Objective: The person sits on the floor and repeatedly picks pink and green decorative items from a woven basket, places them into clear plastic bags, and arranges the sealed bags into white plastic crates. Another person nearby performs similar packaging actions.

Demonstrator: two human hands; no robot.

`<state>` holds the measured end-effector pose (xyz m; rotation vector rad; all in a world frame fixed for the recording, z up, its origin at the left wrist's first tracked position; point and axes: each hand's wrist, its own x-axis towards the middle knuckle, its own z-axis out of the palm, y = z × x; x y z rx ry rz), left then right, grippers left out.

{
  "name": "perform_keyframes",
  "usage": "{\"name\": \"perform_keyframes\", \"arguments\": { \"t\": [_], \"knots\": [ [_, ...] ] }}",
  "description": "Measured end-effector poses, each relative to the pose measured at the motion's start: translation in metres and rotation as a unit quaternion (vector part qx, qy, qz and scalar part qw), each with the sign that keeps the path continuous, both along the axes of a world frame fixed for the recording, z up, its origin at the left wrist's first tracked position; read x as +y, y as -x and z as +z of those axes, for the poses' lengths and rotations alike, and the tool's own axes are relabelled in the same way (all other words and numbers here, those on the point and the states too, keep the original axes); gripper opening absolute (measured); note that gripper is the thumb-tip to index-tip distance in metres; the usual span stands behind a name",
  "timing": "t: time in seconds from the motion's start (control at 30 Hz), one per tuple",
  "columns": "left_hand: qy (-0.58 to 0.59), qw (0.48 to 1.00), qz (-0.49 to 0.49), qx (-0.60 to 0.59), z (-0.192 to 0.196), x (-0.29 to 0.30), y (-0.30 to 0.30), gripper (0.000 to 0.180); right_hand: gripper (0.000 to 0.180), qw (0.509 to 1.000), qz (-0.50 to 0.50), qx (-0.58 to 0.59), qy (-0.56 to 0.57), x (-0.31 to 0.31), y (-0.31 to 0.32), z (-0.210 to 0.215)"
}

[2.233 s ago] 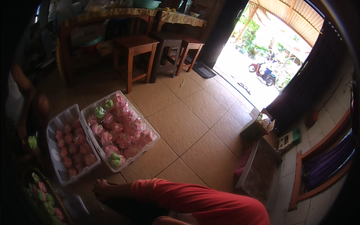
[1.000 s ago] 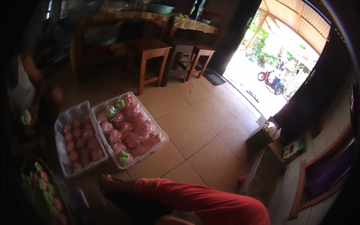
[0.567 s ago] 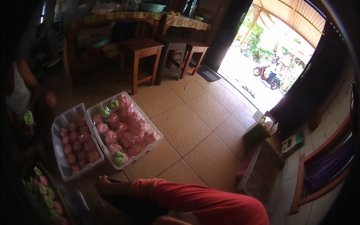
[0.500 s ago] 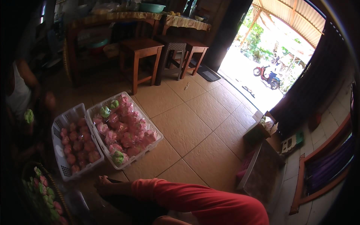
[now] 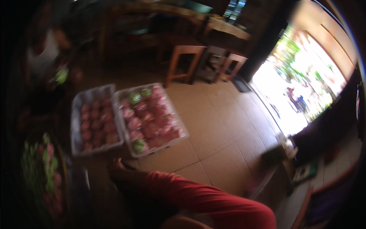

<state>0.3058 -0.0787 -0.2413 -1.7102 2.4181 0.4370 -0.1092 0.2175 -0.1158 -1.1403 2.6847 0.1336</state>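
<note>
Neither of my hands shows in this blurred view. My leg in red trousers (image 5: pixel 206 196) stretches across the lower middle, with its bare foot (image 5: pixel 118 171) on the tiled floor. Just beyond the foot stand two white plastic trays side by side. The right tray (image 5: pixel 182 138) holds several pink wrapped pieces and a few green ones. The left tray (image 5: pixel 76 150) is filled with pink pieces only.
A round basket (image 5: pixel 65 179) of green and pink pieces sits at the lower left. Another person (image 5: pixel 44 57) sits at the far left holding something green. Wooden stools (image 5: pixel 183 63) and a table stand at the back; an open doorway (image 5: pixel 305 84) is on the right.
The view has swung and blurred, so the trays and stools now sit further right in the picture. My leg and foot stay in the same spot by the trays.
</note>
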Motion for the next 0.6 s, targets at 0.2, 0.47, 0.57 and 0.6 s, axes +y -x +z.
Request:
{"name": "perform_keyframes", "arguments": {
  "t": [0.2, 0.47, 0.57, 0.6],
  "knots": [
    [0.069, 0.988, 0.099, 0.097, 0.039, 0.051, -0.028, 0.060, 0.025, 0.983, 0.178, 0.009, -0.033, -0.041, -0.007, -0.084],
    [0.050, 0.985, 0.161, 0.019, 0.116, 0.061, 0.011, 0.065, 0.025, 0.833, -0.250, -0.382, 0.311, -0.129, -0.036, -0.159],
    [0.068, 0.982, 0.177, -0.012, 0.102, 0.057, 0.010, 0.068, 0.017, 0.738, -0.335, -0.407, 0.422, -0.163, -0.001, -0.159],
    [0.074, 0.978, 0.194, 0.006, 0.093, 0.057, 0.010, 0.070, 0.013, 0.700, -0.371, -0.417, 0.444, -0.178, 0.013, -0.157]
  ]
}}
